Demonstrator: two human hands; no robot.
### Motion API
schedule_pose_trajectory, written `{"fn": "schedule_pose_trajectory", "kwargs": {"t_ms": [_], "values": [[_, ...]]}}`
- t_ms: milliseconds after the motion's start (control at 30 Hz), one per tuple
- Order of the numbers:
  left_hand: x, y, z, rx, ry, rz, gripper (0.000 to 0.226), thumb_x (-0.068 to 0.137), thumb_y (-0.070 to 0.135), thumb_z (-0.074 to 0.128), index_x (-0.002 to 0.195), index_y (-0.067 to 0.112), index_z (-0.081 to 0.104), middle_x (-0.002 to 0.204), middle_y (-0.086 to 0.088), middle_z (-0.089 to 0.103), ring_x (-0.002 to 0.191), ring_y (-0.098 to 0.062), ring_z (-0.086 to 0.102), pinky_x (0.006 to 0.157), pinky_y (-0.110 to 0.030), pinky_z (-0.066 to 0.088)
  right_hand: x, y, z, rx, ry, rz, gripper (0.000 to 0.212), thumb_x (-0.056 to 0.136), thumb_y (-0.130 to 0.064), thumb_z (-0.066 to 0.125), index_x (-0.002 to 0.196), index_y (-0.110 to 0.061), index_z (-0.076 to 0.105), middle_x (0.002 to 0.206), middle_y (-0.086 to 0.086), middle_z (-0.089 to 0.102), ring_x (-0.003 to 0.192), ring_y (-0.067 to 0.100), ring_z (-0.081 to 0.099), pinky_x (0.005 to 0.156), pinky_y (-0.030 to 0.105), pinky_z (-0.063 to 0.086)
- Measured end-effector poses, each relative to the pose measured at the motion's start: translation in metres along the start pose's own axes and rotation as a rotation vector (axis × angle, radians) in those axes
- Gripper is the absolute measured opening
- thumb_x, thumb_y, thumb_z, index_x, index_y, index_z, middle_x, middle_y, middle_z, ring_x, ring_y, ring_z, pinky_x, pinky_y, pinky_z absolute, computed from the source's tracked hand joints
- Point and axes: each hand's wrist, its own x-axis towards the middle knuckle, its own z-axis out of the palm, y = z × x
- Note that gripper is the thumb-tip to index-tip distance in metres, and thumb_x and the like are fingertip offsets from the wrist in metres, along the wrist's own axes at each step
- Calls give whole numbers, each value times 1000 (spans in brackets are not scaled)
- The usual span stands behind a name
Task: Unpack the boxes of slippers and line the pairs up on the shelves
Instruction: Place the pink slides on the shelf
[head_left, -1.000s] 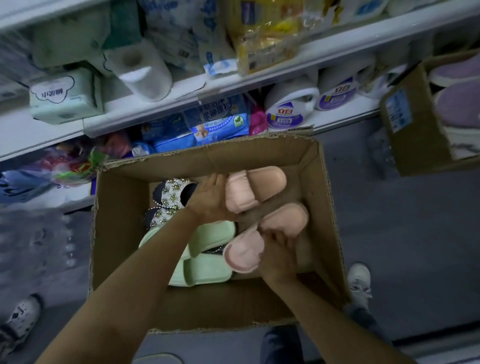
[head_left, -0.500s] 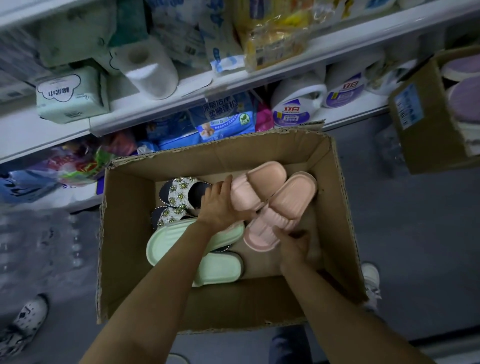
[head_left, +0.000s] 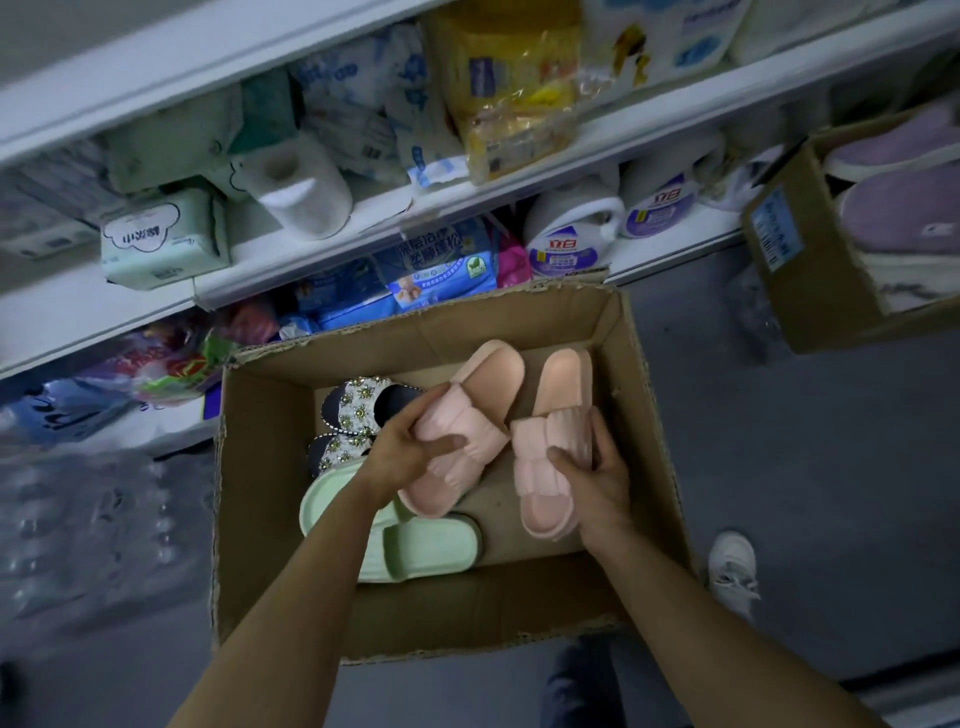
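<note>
An open cardboard box (head_left: 649, 415) sits on the grey floor just in front of the white shelves (head_left: 363, 244), and everything here is placed from that box. Inside it, the left hand (head_left: 405, 452) grips one pink slipper (head_left: 467, 431) across its ruffled strap, thumb on top and fingers curled round the far edge; the slipper is tilted, toe toward the box's near side. Just to the right, the right hand (head_left: 597, 478) holds the second pink slipper (head_left: 550, 447) the same way, thumb pressed on the strap and fingers wrapped round the outer edge. The two pink slippers lie side by side, close but not clearly touching. In the box's left part lies a pair of dark slippers with beaded straps (head_left: 358, 410) toward the shelf side, and nearer the person a pair of pale green slippers (head_left: 415, 545), partly hidden by the left forearm. To the right of the box and well apart from it, a second cardboard box (head_left: 810, 270) holds purple slippers (head_left: 904, 213). Beyond the box, the shelves carry tissue packs, a paper roll (head_left: 301, 192) and detergent jugs (head_left: 571, 234).
</note>
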Motion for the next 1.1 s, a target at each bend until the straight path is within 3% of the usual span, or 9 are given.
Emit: {"fn": "schedule_pose_trajectory", "kwargs": {"t_ms": [133,233,367,467,567,833,933,1100], "values": [[-41,16,1,-223,48,59,69,75,17,85,135,41,59,136,10,61,124,-17,59,103,-44,50,-21,-33,-19,56,-123,-123,73,86,-10,70,146,-40,40,135,-18,50,121,7,50,89,26,49],[-66,41,10,-378,75,122,73,74,22,84,139,40,54,139,5,60,126,-23,59,102,-45,50,-30,-64,-39,150,-221,-203,71,86,-5,69,144,-37,44,142,-17,50,129,6,49,99,32,48],[-77,102,35,-475,67,261,73,84,9,74,147,33,45,144,1,57,130,-27,55,105,-49,47,-33,-129,-63,250,-287,-303,71,84,1,67,145,-28,45,139,-8,56,124,11,56,89,32,54],[-71,164,60,-525,66,359,72,87,6,71,148,34,44,145,4,56,128,-24,57,99,-45,52,-31,-187,-79,303,-249,-386,83,70,-3,79,143,-27,47,138,-4,57,124,16,56,100,43,49],[-66,231,88,-548,41,461,75,84,8,74,148,34,43,143,1,57,128,-26,57,96,-43,54,-24,-243,-107,348,-200,-478,85,65,-5,84,136,-35,51,138,0,57,124,19,56,102,49,48],[-78,396,200,-515,-14,733,72,79,21,82,141,38,50,145,9,54,132,-18,53,102,-43,51,-11,-372,-244,409,-187,-727,83,72,5,78,142,-27,47,137,-4,58,126,18,55,103,44,47],[-78,446,247,-563,-63,791,71,80,14,78,141,35,50,144,3,56,129,-21,56,99,-39,53,-9,-415,-298,431,-156,-809,83,73,7,76,141,-30,47,139,-3,57,127,19,55,102,43,48],[-72,521,311,-530,-148,879,70,83,19,75,146,32,48,145,8,55,133,-18,53,108,-47,46,-10,-477,-368,447,-57,-938,83,69,3,80,140,-28,49,139,2,57,126,23,55,104,45,46]]}}
